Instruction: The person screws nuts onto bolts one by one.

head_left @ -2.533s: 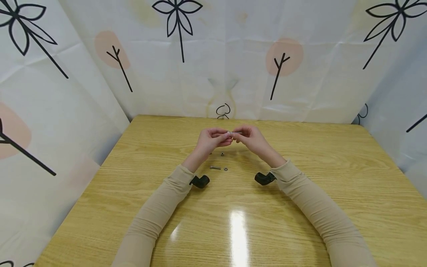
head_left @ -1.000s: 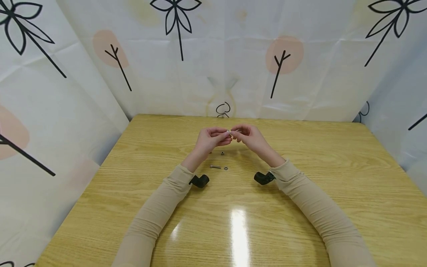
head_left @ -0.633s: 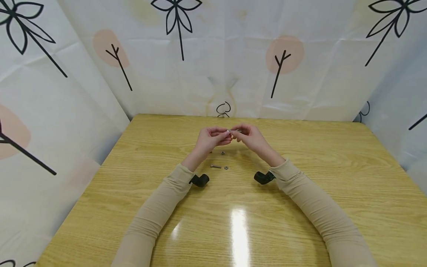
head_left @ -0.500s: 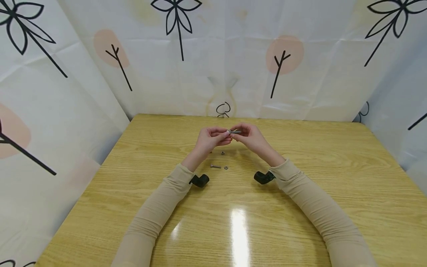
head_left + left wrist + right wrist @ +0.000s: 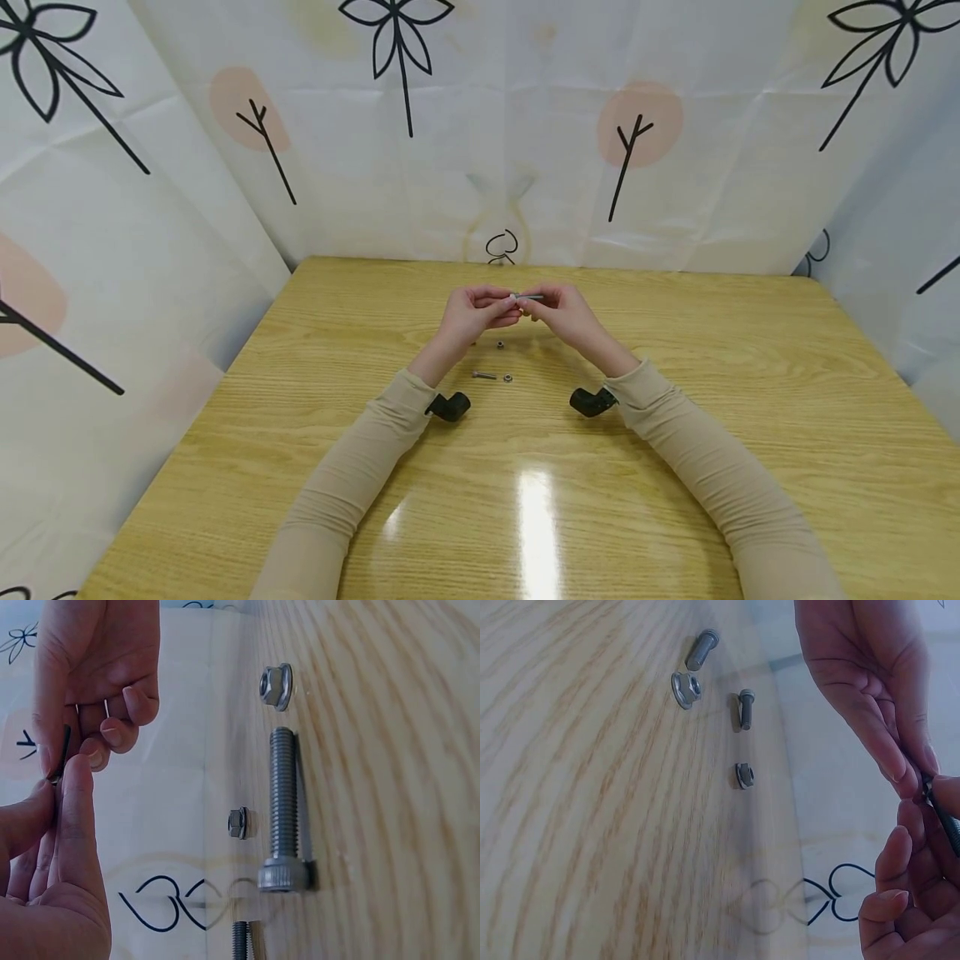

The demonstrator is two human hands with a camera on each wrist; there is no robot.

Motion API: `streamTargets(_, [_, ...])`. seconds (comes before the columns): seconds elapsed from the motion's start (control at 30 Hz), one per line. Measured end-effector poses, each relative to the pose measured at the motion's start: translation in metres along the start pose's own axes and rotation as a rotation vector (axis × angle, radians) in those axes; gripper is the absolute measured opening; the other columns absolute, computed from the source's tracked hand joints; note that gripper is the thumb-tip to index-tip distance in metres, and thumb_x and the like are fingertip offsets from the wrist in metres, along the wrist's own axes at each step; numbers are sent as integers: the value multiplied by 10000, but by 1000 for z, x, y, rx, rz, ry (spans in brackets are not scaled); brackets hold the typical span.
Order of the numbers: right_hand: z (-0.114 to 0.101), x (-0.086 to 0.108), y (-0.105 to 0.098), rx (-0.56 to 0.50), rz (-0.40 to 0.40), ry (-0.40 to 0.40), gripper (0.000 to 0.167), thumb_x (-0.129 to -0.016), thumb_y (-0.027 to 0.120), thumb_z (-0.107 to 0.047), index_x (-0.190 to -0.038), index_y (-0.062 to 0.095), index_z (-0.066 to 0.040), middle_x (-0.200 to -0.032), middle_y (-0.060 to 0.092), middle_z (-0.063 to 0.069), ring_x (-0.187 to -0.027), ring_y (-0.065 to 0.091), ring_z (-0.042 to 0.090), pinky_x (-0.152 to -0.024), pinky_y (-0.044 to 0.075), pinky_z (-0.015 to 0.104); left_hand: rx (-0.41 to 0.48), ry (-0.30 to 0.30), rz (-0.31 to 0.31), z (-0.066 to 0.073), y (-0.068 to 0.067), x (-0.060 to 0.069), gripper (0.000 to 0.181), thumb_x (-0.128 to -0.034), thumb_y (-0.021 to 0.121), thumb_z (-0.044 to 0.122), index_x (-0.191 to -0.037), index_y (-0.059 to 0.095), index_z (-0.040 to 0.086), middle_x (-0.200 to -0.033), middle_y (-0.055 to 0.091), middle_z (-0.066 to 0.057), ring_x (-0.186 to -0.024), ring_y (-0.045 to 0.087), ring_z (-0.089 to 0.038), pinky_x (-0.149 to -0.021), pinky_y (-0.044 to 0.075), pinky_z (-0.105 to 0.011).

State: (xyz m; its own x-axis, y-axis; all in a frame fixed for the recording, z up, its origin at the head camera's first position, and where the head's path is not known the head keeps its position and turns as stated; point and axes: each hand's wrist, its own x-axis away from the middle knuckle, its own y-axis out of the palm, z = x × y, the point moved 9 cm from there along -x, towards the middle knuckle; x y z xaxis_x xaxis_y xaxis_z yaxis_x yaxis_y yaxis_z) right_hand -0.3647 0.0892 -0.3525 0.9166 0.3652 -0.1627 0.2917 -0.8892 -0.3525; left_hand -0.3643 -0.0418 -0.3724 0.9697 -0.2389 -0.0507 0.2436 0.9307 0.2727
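The left hand [image 5: 480,308] and the right hand [image 5: 562,312] meet fingertip to fingertip above the far part of the counter [image 5: 697,375], each pinching a slim dark-grey metal bolt [image 5: 531,297] between thumb and fingers. That bolt lies roughly level between them, its shank pointing right; its left end is hidden by the fingertips. The right hand's remaining fingers are loosely curled.

Below, on the pale wood-grained surface, rest a silvery flanged hex nut [image 5: 745,776] and, to its left, a short grey metal bolt [image 5: 747,709], mostly covered by the left hand in the head view. Nearer lie a longer grey threaded bolt with a cylindrical head [image 5: 283,810], head to the left, and another flanged metal nut [image 5: 276,687] just right of its tip. Black elbow-shaped devices [image 5: 450,407] sit at both beige sleeves [image 5: 352,467]. A white cloth printed with black flowers [image 5: 465,167] hangs behind the far edge.
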Motion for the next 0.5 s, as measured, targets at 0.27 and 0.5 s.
streamTargets(0.27, [0,-1,-1,-6,10,-9,216,-959,615,-151,-1079,687,14,-989,665,154,-956,567,454,-850,488,571,-9,20,-9,2,0,0,202,-908,606,-45,-1094,629,-124,-991,670,-245,-863,699,-266,-840,571,-418])
streamTargets(0.5, [1,2,-2,-2,-8,11,263,-970,602,-212,-1106,679,0,-982,655,168,-925,563,393,-828,487,533,1,2,-5,1,0,0,217,-907,617,-28,-1107,630,-111,-1003,668,-247,-875,697,-276,-834,576,-397])
